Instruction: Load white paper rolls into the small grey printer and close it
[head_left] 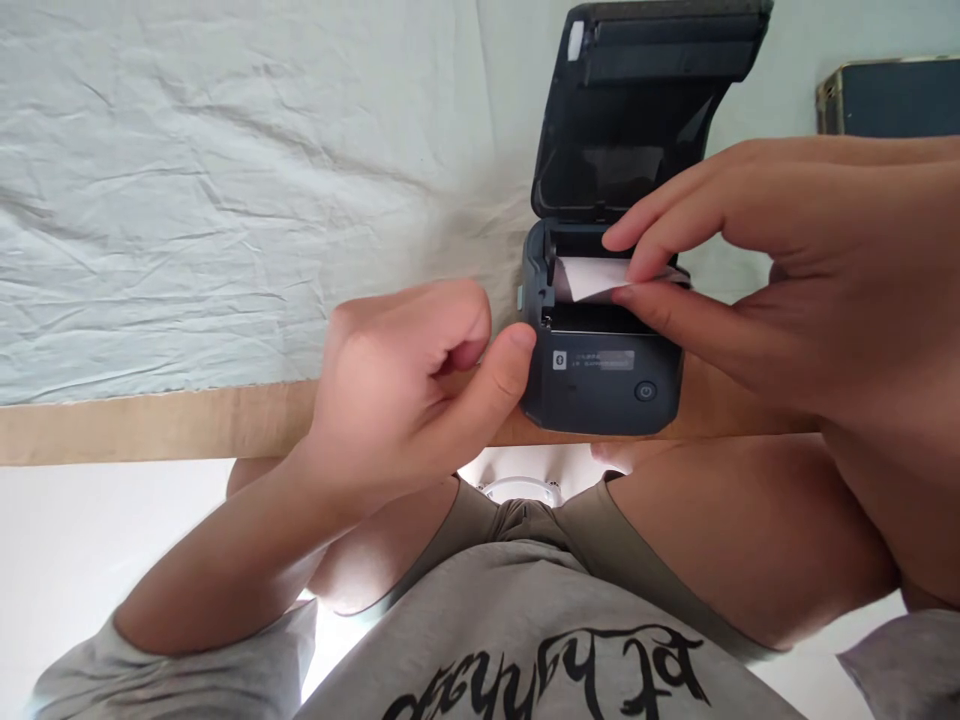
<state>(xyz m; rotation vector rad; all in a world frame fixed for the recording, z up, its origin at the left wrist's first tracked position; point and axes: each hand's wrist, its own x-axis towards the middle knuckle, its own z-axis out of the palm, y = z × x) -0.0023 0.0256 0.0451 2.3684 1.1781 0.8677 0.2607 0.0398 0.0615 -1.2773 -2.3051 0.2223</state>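
A small dark portable printer (600,385) stands at the table's front edge, its lid (611,130) raised and tilted back. In its compartment lies a white paper roll (589,278) with a loose end lifted. My right hand (780,250) reaches in from the right, thumb and fingertips pinching the paper's end. My left hand (420,380) is at the printer's left side, fingers curled, its thumb tip against or very near the casing. Nothing shows inside the left hand's curled fingers.
A pale wrinkled cloth (225,200) covers the table, whose wooden front edge (150,425) shows. A dark phone-like object (900,98) lies at the back right. My legs and grey shirt are below the edge.
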